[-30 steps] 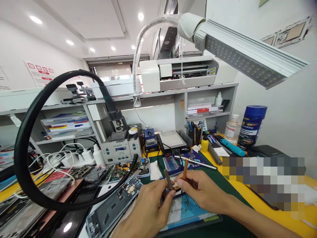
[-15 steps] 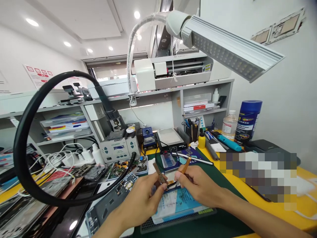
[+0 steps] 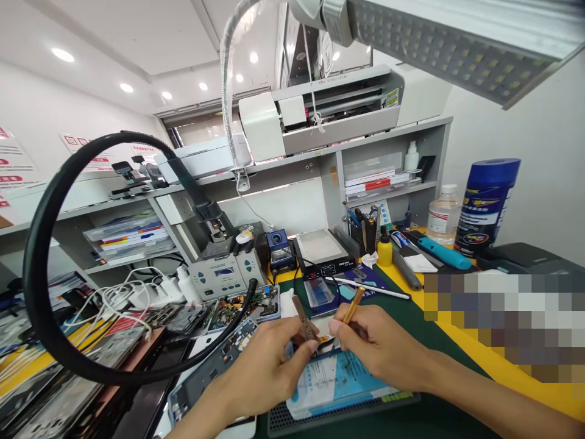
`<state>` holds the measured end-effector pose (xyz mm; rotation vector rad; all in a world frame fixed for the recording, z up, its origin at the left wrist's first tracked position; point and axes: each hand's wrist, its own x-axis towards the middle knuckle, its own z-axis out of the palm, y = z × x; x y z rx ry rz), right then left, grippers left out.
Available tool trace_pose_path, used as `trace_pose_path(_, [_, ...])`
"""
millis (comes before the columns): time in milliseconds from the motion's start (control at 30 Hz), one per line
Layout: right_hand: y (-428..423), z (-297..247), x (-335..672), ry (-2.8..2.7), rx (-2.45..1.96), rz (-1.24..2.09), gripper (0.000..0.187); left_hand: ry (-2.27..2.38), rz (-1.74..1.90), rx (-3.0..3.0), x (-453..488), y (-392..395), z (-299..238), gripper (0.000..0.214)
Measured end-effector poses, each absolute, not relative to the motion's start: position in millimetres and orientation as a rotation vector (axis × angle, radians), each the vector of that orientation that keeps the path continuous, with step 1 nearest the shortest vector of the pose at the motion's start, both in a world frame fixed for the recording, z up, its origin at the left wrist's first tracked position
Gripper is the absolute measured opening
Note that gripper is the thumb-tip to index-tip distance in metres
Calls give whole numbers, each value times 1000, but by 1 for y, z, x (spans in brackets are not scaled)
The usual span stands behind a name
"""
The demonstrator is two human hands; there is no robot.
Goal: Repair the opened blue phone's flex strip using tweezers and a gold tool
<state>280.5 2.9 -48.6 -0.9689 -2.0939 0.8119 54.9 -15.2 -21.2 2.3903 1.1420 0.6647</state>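
My left hand is closed round a pair of dark metal tweezers, which slant up and away from its thumb. In my right hand is a slim gold-handled tool, gripped like a pen; its tip is too small to make out. Between the two hands lies a small orange-and-dark piece, partly covered by fingers. Beneath it rests a blue and white printed packet on a black perforated board. An opened phone housing lies just left of my left hand.
A thick black hose loops across the left side above several phone parts. Behind the hands stand a hot-air station and a flat heating plate. A spray can stands at right. An LED lamp hangs overhead.
The view has shifted, so the lamp appears larger and higher and the bench items sit further right. Both hands keep their grips, close together over the same small piece.
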Motion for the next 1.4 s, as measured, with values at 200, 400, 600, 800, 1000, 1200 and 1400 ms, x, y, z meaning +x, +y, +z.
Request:
trace_pose_path(200, [1,-48,282,-2127,-999,816,40,1103,759,2368,51,-16,-33,13])
trace_pose_path(400, [0,-41,278,-2171,-988,784,37,1065,844,2376,50,-19,-40,13])
trace_pose_path(600, [0,-45,279,-2168,-959,727,37,1091,831,2401,52,-20,-42,20])
trace_pose_path(800, [-2,-44,278,-2116,-930,694,33,1117,845,2406,51,-20,-45,18])
trace_pose_path(1000, [-4,-43,276,-2155,-876,697,29,1119,859,2430,50,-20,-48,18])
trace_pose_path(1200, [-4,-45,278,-2187,-887,739,23,1078,860,2442,50,-20,-46,19])
trace_pose_path(1400, [-4,-46,277,-2199,-849,743,21,1079,856,2459,50,-19,-48,17])
